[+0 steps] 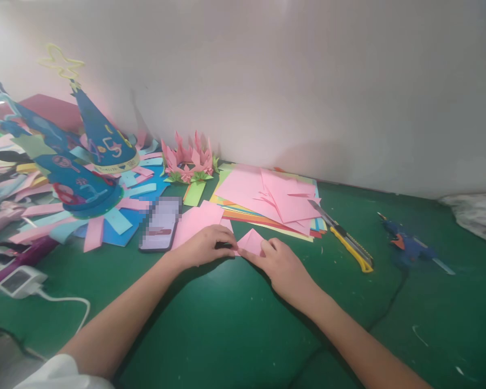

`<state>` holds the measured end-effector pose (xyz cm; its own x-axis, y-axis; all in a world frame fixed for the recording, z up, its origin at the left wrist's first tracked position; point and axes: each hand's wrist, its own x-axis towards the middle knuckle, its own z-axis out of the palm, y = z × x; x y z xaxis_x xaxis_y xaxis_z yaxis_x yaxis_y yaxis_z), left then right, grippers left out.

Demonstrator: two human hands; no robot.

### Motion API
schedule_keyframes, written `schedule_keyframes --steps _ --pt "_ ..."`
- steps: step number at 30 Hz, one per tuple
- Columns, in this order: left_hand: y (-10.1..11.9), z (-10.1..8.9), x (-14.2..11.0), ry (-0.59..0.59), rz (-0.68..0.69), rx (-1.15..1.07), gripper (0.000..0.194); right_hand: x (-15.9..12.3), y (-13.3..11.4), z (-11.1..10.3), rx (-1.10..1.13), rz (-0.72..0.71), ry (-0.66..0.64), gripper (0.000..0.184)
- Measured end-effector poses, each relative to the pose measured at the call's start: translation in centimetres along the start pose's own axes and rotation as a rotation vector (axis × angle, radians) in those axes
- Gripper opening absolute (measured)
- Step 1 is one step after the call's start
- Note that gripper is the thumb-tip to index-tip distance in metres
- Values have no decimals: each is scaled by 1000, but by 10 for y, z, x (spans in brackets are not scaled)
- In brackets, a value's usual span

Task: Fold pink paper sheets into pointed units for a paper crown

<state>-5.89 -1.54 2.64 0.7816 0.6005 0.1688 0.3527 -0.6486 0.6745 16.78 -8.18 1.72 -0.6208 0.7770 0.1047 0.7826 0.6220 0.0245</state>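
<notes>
A small folded piece of pink paper (251,241) lies on the green table between my hands, its peak pointing away from me and a crease running down from it. At its left corner, my left hand (209,246) pinches the paper between thumb and fingers. My right hand (281,262) grips the right side, its index finger stretched along the near edge towards the left fingertips. Part of the lower edge is hidden under my fingers. Loose pink sheets (200,219) lie just behind my left hand, beside a phone (161,224).
Behind my hands is a stack of coloured paper (243,189). A yellow utility knife (350,248) and a blue glue gun (413,246) lie to the right. A pink paper crown (189,162) stands at the back; blue cone hats (101,127) crowd the left near a white cabled device (22,282).
</notes>
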Motion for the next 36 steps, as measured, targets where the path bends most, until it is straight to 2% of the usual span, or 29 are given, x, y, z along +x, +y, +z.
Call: schedule_keyframes --steps 3,5,8,11,15,20,24,30,36 --pt "3 8 2 67 -58 53 10 -1 4 0 75 -1 5 69" --pt "4 15 4 95 -95 69 10 -3 9 2 185 34 34 60" --pt "4 27 7 154 -166 98 11 -2 16 7 386 135 151 44" --pt "4 38 12 207 -259 124 9 1 21 13 471 233 263 33" --pt "5 44 16 210 -347 196 34 3 23 16 499 370 264 36" --pt "6 43 16 218 -255 133 23 3 26 10 562 439 160 39" --pt "6 44 16 252 -163 35 14 4 28 6 614 435 161 32" --pt "11 44 17 251 -246 75 1 4 25 6 662 477 233 11" --pt "11 43 16 256 -188 132 16 3 23 9 631 427 286 8"
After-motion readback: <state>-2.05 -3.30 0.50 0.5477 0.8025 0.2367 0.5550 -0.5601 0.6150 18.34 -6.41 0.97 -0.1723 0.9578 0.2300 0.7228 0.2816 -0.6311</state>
